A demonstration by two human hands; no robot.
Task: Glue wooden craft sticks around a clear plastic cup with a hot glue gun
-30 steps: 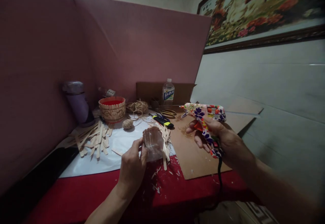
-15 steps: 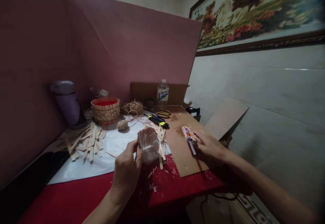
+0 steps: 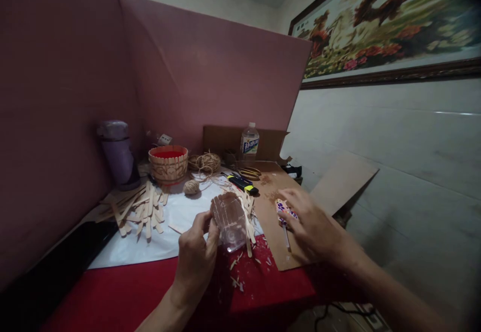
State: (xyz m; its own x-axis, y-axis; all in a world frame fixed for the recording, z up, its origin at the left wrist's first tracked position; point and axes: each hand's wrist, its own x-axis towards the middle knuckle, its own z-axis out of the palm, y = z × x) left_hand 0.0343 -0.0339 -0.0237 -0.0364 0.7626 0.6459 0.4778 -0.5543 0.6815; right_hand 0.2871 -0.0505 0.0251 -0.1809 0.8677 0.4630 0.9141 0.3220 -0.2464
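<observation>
My left hand [image 3: 199, 246] is closed on the near left side of a clear plastic container [image 3: 230, 224], tilted above the table, with pale lines along its brownish side. My right hand [image 3: 311, 221] is over a glue gun [image 3: 281, 210] with a colourful pattern, lying on the brown cardboard sheet [image 3: 270, 241]. A whitish glue stick [image 3: 286, 239] pokes out of it toward me. The right fingers are stretched and apart over the glue gun, partly hiding it. Flat wooden sticks [image 3: 249, 216] lie just right of the container.
More wooden sticks [image 3: 148, 209] are heaped on the white sheet [image 3: 169, 244]. Behind are a stick-covered basket [image 3: 168, 171], a twine ball [image 3: 191, 187], loose twine [image 3: 206, 162], a utility knife [image 3: 242, 184], scissors [image 3: 250, 173], a bottle [image 3: 250, 141] and a purple flask [image 3: 118, 156].
My right hand has loosened from the glue gun, its fingers now spread over it. The container has turned slightly in my left hand. The whole view has shifted a little.
</observation>
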